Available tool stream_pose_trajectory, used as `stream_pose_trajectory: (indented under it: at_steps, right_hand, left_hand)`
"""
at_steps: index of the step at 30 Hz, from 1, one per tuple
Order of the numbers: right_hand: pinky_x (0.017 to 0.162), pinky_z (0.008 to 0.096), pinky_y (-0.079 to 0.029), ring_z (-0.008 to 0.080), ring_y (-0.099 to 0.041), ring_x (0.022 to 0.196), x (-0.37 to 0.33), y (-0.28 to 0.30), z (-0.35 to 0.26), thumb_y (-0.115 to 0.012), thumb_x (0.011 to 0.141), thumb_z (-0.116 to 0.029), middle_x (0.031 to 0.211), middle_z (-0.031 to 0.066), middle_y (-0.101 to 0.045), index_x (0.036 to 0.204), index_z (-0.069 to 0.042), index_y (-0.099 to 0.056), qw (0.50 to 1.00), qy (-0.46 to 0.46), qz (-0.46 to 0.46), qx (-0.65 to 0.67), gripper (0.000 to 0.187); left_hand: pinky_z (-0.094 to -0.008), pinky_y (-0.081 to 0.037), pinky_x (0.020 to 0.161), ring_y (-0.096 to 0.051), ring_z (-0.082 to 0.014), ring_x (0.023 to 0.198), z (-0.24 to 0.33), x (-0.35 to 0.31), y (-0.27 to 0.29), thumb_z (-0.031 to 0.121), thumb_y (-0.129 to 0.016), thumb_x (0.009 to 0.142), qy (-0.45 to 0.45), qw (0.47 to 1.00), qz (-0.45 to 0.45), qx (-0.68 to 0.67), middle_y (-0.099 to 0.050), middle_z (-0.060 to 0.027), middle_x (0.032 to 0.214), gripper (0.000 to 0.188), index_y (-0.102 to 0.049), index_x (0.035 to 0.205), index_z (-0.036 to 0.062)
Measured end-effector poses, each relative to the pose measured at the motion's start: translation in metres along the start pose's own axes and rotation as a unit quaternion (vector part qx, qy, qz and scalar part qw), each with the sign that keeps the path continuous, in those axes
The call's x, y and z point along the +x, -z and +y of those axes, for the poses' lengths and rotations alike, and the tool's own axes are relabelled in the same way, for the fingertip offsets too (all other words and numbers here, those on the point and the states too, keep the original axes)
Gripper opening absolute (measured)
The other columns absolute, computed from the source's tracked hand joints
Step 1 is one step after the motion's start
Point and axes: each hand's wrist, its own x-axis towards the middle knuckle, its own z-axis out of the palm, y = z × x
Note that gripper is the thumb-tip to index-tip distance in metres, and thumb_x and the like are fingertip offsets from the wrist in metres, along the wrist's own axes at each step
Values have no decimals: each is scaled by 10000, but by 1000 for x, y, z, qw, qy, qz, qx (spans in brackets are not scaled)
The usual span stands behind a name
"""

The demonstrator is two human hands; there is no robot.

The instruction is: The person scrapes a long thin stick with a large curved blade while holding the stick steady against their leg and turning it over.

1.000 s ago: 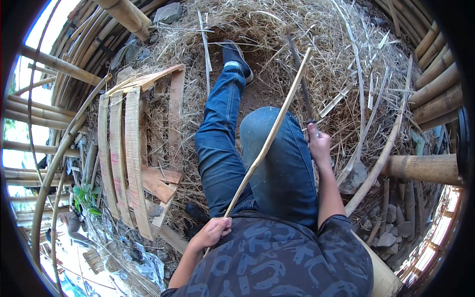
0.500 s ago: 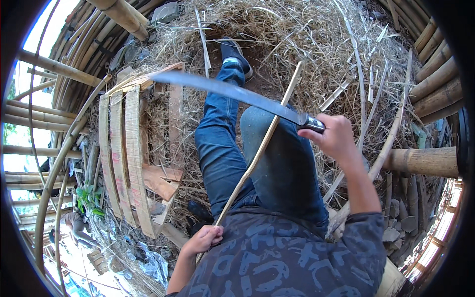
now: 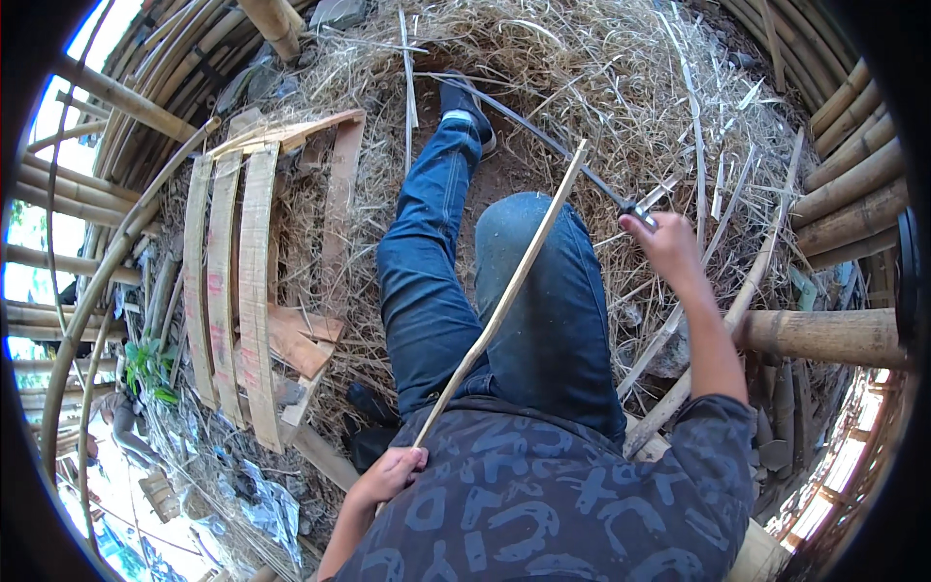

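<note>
My left hand (image 3: 392,474) is closed round the lower end of a long, slightly crooked wooden stick (image 3: 497,318), close against my shirt. The stick slants up across my raised right knee, its pale far end in the air beyond it. My right hand (image 3: 669,246) grips the dark handle of a long-bladed knife (image 3: 561,147), to the right of the stick's far end. The blade appears nearly edge-on, pointing up and left toward my shoe (image 3: 465,109), apart from the stick as far as I can tell.
A slatted wooden crate (image 3: 254,291) stands left of my legs. Dry straw and shavings (image 3: 582,58) cover the ground ahead. Thick bamboo poles (image 3: 819,337) lie at the right, with a bamboo framework (image 3: 97,184) at the left. Behind it at lower left, a person (image 3: 128,427) is visible.
The knife has moved off the stick toward the far right, and its blade has turned from broadside to nearly edge-on. My left hand keeps its hold; the view has shifted slightly.
</note>
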Motion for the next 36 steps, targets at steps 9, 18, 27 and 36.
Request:
stream_pose_trajectory:
  at_steps: [9,18,27,36]
  right_hand:
    - [358,230,-309,70,-420,371,-60,-88,-8,-571,877,-541,470,-17,-443,586,-77,-476,866,-167,56,468,555]
    - [462,314,-445,184,-575,463,-52,-5,-48,-645,730,-656,482,39,-509,582,-57,-554,972,160,87,148,624]
    - [578,391,-468,315,-612,587,-1,31,-31,-703,679,-586,561,124,-576,758,-44,-675,992,127,10,-3,548]
    - [611,419,-498,340,-642,662,-8,38,-15,-582,657,-776,623,122,-621,720,-79,-675,988,109,74,-76,706]
  left_hand:
    - [-223,-289,530,-308,-55,588,8,-8,8,285,-356,1019,16,1000,-10,6,-356,56,650,379,-432,727,56]
    - [-278,-388,574,-410,-109,614,-17,-13,-3,242,-391,1008,-51,979,94,171,-443,-16,641,326,-504,803,16]
    - [-327,-437,597,-480,-247,588,-32,-14,-9,268,-414,996,-85,968,137,194,-490,-124,676,322,-530,845,9]
    - [-340,-434,583,-481,-273,574,-36,-14,-9,309,-408,1000,-122,956,143,225,-474,-132,659,350,-528,851,15]
